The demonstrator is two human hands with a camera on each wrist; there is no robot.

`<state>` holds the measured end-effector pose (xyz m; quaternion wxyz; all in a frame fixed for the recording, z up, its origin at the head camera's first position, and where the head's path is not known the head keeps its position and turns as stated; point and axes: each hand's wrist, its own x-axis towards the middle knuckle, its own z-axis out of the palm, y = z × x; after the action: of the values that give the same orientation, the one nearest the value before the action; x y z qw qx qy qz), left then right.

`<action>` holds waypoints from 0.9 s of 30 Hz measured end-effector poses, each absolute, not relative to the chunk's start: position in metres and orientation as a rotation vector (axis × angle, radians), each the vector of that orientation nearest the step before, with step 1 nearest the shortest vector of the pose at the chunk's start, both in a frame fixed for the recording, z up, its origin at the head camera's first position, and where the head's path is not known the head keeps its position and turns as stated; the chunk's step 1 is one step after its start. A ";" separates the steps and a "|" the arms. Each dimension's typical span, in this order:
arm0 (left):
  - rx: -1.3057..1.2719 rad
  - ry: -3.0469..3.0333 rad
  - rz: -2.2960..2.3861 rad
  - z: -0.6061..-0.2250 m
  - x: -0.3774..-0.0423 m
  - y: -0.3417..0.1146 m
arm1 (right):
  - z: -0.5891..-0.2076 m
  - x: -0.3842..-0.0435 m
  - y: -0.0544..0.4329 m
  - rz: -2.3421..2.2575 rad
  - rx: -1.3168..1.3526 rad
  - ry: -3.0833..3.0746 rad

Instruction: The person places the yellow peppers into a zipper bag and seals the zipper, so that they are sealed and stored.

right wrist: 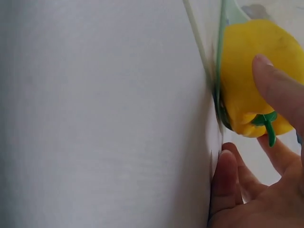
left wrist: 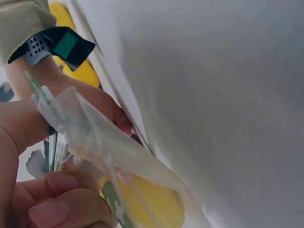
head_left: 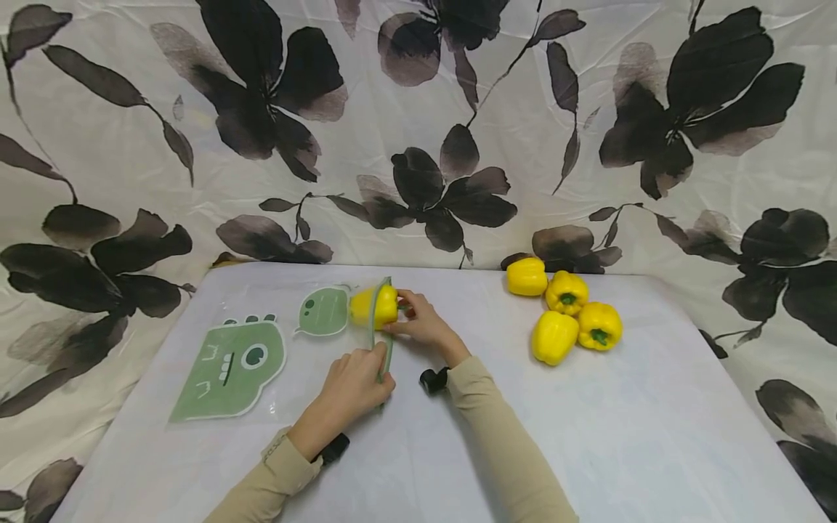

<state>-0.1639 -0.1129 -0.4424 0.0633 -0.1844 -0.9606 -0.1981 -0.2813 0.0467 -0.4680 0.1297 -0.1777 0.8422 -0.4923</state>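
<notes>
I see the white cloth-covered table (head_left: 654,436) before a white fabric backdrop with dark flowers (head_left: 431,87); toward its left lies a large green monster-face print (head_left: 216,378), with a small green creature print (head_left: 325,312) behind and right of that; next rightward, I find one yellow bell pepper (head_left: 387,305) in the green-edged mouth of a clear plastic bag (head_left: 373,319), stem end rightward; the left hand (head_left: 353,378) is before it, the right hand (head_left: 428,323) at its right; four more yellow bell peppers (head_left: 554,338) cluster well to the right.
</notes>
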 end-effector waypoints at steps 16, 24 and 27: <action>-0.726 -2.889 -0.568 -0.445 -0.166 -0.118 | -0.470 -0.273 0.041 -1.472 -0.421 2.470; -0.760 -2.890 -0.556 -0.446 -0.169 -0.121 | -0.469 -0.272 0.037 -1.459 -0.404 2.504; -0.756 -2.888 -0.568 -0.446 -0.169 -0.120 | -0.467 -0.271 0.036 -1.450 -0.379 2.510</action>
<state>-0.1691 -0.1204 -0.4465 0.0514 -0.2483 -0.9491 -0.1867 -0.2706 0.0365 -0.4667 0.1090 -0.1288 0.8535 -0.4931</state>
